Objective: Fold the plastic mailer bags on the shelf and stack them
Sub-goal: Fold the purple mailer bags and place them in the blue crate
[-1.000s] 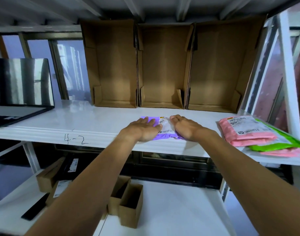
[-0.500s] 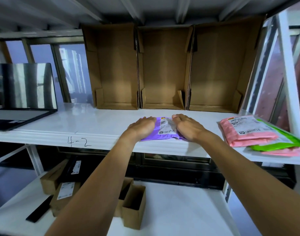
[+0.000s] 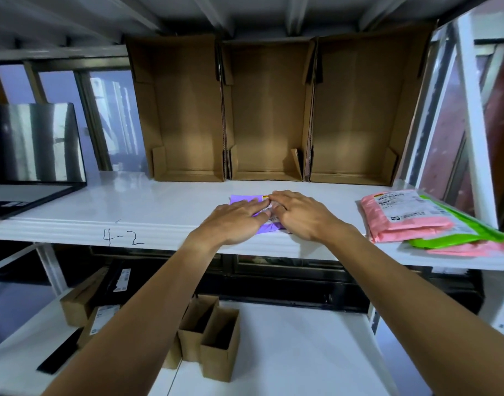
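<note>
- Left hand (image 3: pixel 236 221) and right hand (image 3: pixel 299 215) are lying flat, fingers straight, pressing the purple mailer bag (image 3: pixel 242 199) onto the shelf (image 3: pixel 159 207).
- Probably creasing the fold; the next move is calling for a grip and carry to the pink mailer stack (image 3: pixel 402 221).

Both bare arms reach forward from the bottom of the view. The left forearm (image 3: pixel 148 304) rises from the lower left and the right forearm (image 3: pixel 402 281) from the lower right, converging toward the middle. The left hand (image 3: pixel 236 221) and right hand (image 3: pixel 299 214) lie flat, palms down, side by side. Their fingers (image 3: pixel 252 205) are straight, held close together and angled inward. The tips are so near each other that contact cannot be told. Both wrists are straight.
</note>
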`<action>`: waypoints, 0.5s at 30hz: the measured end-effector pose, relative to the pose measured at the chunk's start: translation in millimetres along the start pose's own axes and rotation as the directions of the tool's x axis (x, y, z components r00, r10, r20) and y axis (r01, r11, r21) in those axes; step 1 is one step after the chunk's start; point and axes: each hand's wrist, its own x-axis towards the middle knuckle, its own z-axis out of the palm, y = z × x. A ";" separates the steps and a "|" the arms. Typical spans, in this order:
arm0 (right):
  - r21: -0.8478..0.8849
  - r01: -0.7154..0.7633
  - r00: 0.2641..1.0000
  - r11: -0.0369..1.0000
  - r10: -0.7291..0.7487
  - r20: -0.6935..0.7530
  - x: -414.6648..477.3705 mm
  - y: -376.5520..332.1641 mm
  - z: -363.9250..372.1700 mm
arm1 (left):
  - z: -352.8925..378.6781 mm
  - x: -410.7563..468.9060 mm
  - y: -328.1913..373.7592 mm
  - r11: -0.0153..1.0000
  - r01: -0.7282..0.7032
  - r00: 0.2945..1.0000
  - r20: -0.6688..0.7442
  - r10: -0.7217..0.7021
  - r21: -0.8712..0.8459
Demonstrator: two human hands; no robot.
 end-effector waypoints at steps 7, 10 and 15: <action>0.164 -0.081 0.996 0.983 0.085 -0.016 7.6 3.4 4.8 | 1.7 6.2 -3.0 1.000 0.013 1.000 0.021 -0.014 0.021; 0.184 -0.088 0.995 0.979 0.094 -0.021 9.2 3.7 6.1 | 1.5 7.4 -3.6 0.999 0.026 0.999 0.032 -0.027 0.040; 0.184 -0.117 0.993 0.976 0.118 0.006 9.3 4.0 7.0 | -1.0 11.5 -5.5 0.998 0.031 0.992 0.121 -0.038 0.063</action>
